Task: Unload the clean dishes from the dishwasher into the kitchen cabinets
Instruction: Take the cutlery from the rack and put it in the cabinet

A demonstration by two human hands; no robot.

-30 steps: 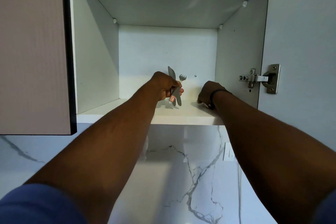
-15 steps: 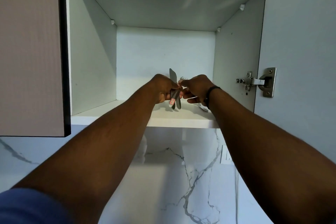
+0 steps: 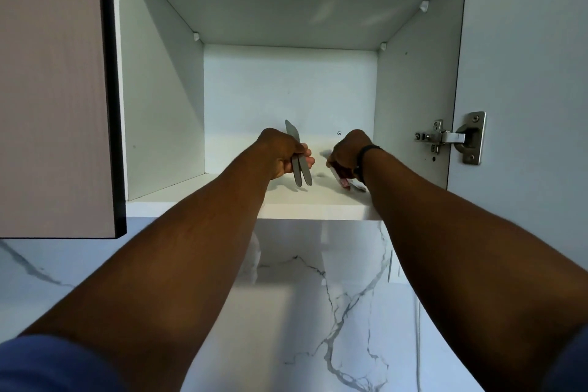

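Both of my arms reach up into an open white wall cabinet. My left hand (image 3: 281,153) grips two metal knives (image 3: 301,170), their handles pointing down toward the cabinet shelf (image 3: 305,202) and one blade tip sticking up above my fist. My right hand (image 3: 346,154), a black band on its wrist, holds a fork with a red sticker on its handle (image 3: 344,183) low over the right side of the shelf. The fork's head is hidden behind my hand. More cutlery lies under my right wrist, mostly hidden.
The cabinet door (image 3: 525,73) stands open on the right with a metal hinge (image 3: 451,137). A closed pinkish door (image 3: 54,89) of the neighbouring cabinet is on the left. A white marble wall (image 3: 318,296) runs below the shelf.
My right hand took the red-stickered fork out of my left hand's bundle and moved it right, down toward the shelf. My left hand keeps the two knives in place.
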